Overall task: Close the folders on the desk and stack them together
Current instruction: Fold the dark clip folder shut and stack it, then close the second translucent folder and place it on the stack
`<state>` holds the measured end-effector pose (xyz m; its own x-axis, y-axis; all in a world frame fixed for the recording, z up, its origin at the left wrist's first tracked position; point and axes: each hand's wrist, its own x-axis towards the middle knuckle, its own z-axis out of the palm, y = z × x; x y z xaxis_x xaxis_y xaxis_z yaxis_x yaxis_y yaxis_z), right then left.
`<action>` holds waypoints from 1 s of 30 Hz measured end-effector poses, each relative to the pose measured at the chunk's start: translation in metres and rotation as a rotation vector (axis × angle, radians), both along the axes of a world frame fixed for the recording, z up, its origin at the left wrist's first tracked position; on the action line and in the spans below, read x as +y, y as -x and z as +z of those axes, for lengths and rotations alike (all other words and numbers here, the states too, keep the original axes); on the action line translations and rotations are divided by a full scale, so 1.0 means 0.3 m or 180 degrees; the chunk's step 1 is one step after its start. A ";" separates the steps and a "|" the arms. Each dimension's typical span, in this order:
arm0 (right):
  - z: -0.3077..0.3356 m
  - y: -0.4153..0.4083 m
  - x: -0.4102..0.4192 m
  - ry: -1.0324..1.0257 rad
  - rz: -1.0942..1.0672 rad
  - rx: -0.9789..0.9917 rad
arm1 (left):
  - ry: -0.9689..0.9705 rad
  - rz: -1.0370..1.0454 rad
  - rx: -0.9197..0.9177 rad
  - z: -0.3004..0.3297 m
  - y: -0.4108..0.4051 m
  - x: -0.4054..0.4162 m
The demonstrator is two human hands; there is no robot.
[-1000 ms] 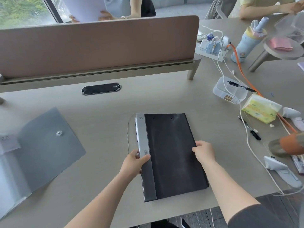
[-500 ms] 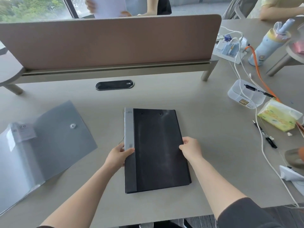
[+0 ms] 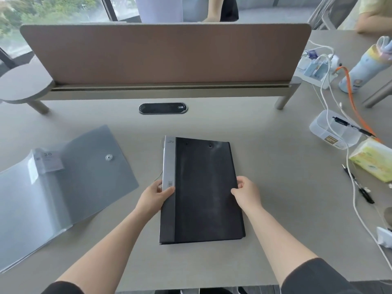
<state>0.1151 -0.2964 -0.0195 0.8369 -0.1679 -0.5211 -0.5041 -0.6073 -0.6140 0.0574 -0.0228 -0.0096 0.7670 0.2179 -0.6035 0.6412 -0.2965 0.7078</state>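
Observation:
A closed black folder [image 3: 203, 187] with a silver spine strip lies flat in the middle of the desk [image 3: 275, 187]. My left hand [image 3: 156, 196] grips its spine edge, thumb on top. On the opposite long edge my right hand [image 3: 247, 193] pinches the cover. To the left a translucent grey snap-button folder [image 3: 84, 177] lies open, its flap spread toward the middle and its pocket with a paper label at the far left.
A brown divider screen [image 3: 165, 54] crosses the back of the desk, with a black cable port [image 3: 163, 108] in front. At the right lie a clear plastic box [image 3: 333, 132], a tissue pack [image 3: 373, 162], pens, cables, a power strip and a bottle [image 3: 364, 66]. People sit beyond.
The view has swung left, so the black folder sits more to the centre and straighter. Both hands keep their hold on its two long edges.

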 end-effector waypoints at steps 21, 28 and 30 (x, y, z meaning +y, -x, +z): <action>0.256 0.064 0.515 -0.0755 0.1528 -0.1073 | -0.1183 0.1061 -0.0375 0.122 0.262 0.249; 0.192 0.142 0.775 -0.0330 0.2417 -0.0769 | -0.2088 0.0948 -0.0349 0.086 0.369 0.491; 0.160 0.158 0.831 -0.0226 0.2488 -0.0634 | -0.2295 0.0749 -0.0195 0.070 0.396 0.552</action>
<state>0.0679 -0.0469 0.0286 0.7768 0.5319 -0.3372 0.1729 -0.6950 -0.6979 -0.0615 0.1427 0.0116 0.6790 0.7042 -0.2075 0.7106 -0.5593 0.4269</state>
